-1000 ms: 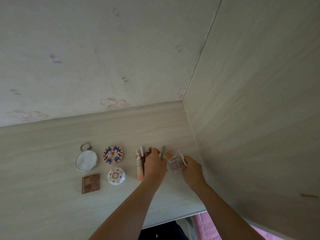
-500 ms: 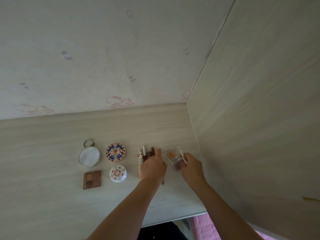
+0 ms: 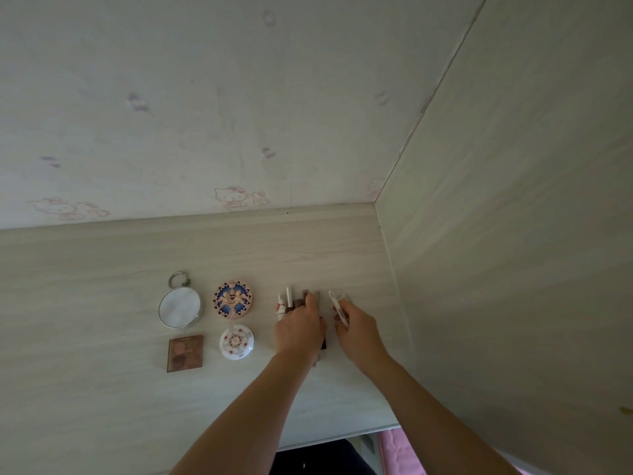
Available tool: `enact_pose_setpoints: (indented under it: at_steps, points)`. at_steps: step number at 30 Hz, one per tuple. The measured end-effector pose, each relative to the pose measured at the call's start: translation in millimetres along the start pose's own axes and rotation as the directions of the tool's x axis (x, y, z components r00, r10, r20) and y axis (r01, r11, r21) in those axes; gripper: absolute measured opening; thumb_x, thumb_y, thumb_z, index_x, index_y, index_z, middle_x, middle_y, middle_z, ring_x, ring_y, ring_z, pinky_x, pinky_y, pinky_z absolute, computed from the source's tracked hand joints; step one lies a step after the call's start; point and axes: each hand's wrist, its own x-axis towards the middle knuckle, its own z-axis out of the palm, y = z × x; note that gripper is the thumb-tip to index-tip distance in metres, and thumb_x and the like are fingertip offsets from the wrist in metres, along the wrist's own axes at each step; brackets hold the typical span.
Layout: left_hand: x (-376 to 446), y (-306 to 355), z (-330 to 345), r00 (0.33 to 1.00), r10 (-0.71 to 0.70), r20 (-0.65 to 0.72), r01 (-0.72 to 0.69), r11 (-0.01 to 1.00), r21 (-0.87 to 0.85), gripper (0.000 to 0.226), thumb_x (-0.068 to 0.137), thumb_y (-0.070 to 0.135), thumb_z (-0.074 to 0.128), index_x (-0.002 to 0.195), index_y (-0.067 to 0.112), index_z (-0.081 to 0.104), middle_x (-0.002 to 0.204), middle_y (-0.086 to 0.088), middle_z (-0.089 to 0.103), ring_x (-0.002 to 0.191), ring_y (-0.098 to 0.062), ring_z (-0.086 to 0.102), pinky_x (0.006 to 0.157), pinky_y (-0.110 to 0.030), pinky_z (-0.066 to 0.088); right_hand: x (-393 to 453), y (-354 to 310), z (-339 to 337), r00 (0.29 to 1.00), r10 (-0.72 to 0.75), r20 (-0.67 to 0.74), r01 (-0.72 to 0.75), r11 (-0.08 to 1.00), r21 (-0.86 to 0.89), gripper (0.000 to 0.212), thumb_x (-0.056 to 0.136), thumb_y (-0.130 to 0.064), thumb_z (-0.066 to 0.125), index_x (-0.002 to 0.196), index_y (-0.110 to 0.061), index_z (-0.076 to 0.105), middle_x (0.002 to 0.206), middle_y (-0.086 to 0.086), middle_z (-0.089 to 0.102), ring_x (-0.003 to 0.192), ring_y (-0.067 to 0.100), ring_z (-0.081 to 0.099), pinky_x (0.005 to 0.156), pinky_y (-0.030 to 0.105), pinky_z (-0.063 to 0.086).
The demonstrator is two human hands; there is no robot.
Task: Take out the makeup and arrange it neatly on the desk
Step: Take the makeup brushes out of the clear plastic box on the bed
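Little clear box now hiding behind the hands, right hand (image 3: 358, 332) pinching a white stick (image 3: 338, 308), left hand (image 3: 298, 329) fingers curling over brown tubes (image 3: 305, 298) (grip unclear), round compacts (image 3: 233, 300) sitting well left of the fingers.

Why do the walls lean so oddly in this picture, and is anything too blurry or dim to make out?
Head view: the wide-angle lens bends and tilts the walls; light is soft and even, with faint shadows only. The round mirror shows a pale glare. The small items under the left hand are soft and partly hidden, so hard to identify; the right hand holds a white tube, its label unreadable.
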Motion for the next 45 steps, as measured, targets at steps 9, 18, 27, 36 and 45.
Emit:
enact_pose_setpoints:
  at_steps: [9,18,27,36,45]
  points:
    - [6,4,-2,1.000,-0.020,0.005,0.020,1.000,-0.019,0.024,0.099,0.030,0.037,0.118,0.015,0.041,0.094,-0.005,0.069,0.084,-0.028,0.068,0.061,-0.031,0.043,5,1,3,0.997,0.079,-0.006,-0.078,0.996,0.052,0.036,0.092,0.000,0.050,0.127,-0.008,0.053,0.120,0.005,0.060,0.111,0.017,0.056,0.089,0.014,0.039]
    - [0,5,-9,0.998,-0.062,0.019,0.063,0.996,-0.056,0.033,0.094,0.023,0.043,0.126,0.017,0.039,0.095,-0.004,0.068,0.085,-0.027,0.066,0.062,-0.032,0.044,0,10,-2,0.999,0.020,-0.029,-0.018,0.997,0.077,0.029,0.095,-0.011,0.051,0.123,-0.013,0.060,0.116,0.003,0.065,0.104,0.013,0.060,0.084,0.010,0.039]
    - [-21,1,-27,0.997,0.015,-0.076,-0.021,0.996,-0.085,0.023,0.095,0.022,0.043,0.116,0.016,0.048,0.090,-0.002,0.065,0.086,-0.024,0.061,0.062,-0.031,0.044,-15,14,-16,0.996,-0.084,-0.015,0.083,0.996,-0.037,0.033,0.098,-0.012,0.044,0.128,-0.014,0.055,0.109,0.003,0.063,0.098,0.015,0.059,0.076,0.014,0.037]
    - [-52,-16,-35,0.940,0.326,-0.099,-0.319,0.944,0.083,0.028,0.094,0.024,0.043,0.119,0.017,0.055,0.122,0.003,0.056,0.114,-0.020,0.050,0.086,-0.031,0.046,-58,13,-8,0.993,-0.092,-0.078,0.059,0.934,-0.353,0.031,0.097,-0.021,0.041,0.127,-0.014,0.047,0.118,0.006,0.052,0.105,0.022,0.050,0.083,0.027,0.043]
    - [-90,-47,-32,0.755,0.655,0.029,-0.652,0.746,0.135,0.052,0.092,0.018,0.052,0.141,0.009,0.042,0.146,-0.008,0.043,0.141,-0.027,0.029,0.117,-0.040,0.023,-129,21,32,0.963,-0.008,-0.268,-0.100,0.918,-0.385,0.043,0.095,-0.025,0.049,0.134,-0.007,0.047,0.131,0.008,0.054,0.124,0.024,0.047,0.102,0.033,0.040]
